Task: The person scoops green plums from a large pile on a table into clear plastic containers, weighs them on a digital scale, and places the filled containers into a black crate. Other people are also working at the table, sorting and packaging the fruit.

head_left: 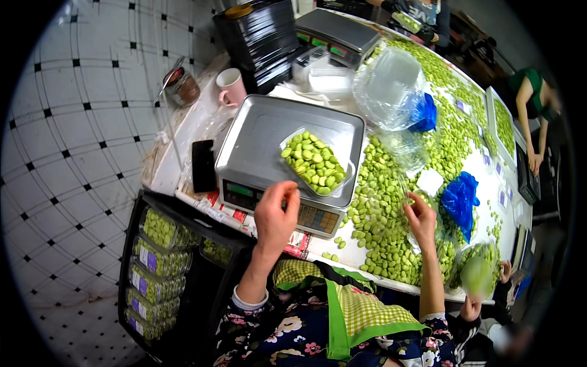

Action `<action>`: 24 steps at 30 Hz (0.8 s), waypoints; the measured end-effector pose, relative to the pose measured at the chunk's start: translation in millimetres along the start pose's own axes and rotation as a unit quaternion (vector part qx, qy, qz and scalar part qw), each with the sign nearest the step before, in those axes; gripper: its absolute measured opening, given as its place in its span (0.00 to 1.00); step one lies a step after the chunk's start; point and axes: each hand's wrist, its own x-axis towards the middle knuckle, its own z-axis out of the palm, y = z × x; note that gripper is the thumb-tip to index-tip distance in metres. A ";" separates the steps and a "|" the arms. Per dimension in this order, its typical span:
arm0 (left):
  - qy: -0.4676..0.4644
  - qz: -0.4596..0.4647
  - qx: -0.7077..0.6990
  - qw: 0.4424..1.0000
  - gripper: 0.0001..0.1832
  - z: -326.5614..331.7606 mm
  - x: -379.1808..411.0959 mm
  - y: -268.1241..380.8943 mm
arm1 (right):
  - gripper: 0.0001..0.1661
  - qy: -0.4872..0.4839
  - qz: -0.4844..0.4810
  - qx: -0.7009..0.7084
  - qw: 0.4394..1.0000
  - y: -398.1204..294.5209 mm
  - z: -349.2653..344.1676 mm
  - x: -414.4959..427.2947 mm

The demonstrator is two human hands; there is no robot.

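My left hand (276, 213) is over the front edge of a digital weighing scale (289, 137), fingers bent near the thumb; whether it pinches something small I cannot tell. On the scale's steel pan stands a clear plastic tray of shelled broad beans (316, 163), just beyond that hand. My right hand (421, 218) is raised over the heap of loose green beans (383, 215), its fingertips at thin clear plastic; whether it grips the plastic is unclear. A blue plastic bag (460, 202) lies to the right of this hand.
A black crate (183, 202) at lower left holds packed bean trays (158, 259). Around the scale are a phone (203, 166), a pink mug (231, 87), a lidded jar (182, 89), stacked clear trays (390, 85) and a second scale (337, 34). Co-workers' hands show at right and top.
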 end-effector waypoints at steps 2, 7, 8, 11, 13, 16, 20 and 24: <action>0.018 0.005 -0.005 1.000 0.05 -3.2 20.8 -0.5 | 0.19 -0.004 0.081 0.116 0.990 -6.2 -2.8 -13.9; 0.180 -0.015 -0.078 0.980 0.08 -46.0 73.1 -21.9 | 0.21 0.063 0.128 0.270 0.952 -10.1 -12.9 -19.9; 0.229 -0.052 -0.141 0.962 0.09 -60.9 77.0 -21.3 | 0.21 0.068 0.139 0.327 0.932 -7.4 -14.1 -18.5; 0.308 -0.069 -0.249 0.916 0.10 -90.2 85.3 -15.4 | 0.19 0.082 0.175 0.391 0.900 -23.6 -8.6 -9.5; 0.296 -0.084 -0.245 0.919 0.11 -93.2 85.8 -21.6 | 0.18 0.047 0.156 0.373 0.913 -32.0 -1.4 0.4; 0.264 -0.106 -0.228 0.931 0.11 -88.3 81.4 -26.3 | 0.18 -0.003 0.112 0.342 0.933 -57.6 17.8 20.3; 0.185 -0.152 -0.192 0.952 0.13 -73.4 76.8 -35.4 | 0.17 -0.052 0.015 0.223 0.973 -101.6 42.0 47.2; 0.099 -0.132 -0.083 0.983 0.12 -53.3 73.5 -46.7 | 0.17 -0.104 -0.052 0.233 0.966 -124.2 64.0 72.6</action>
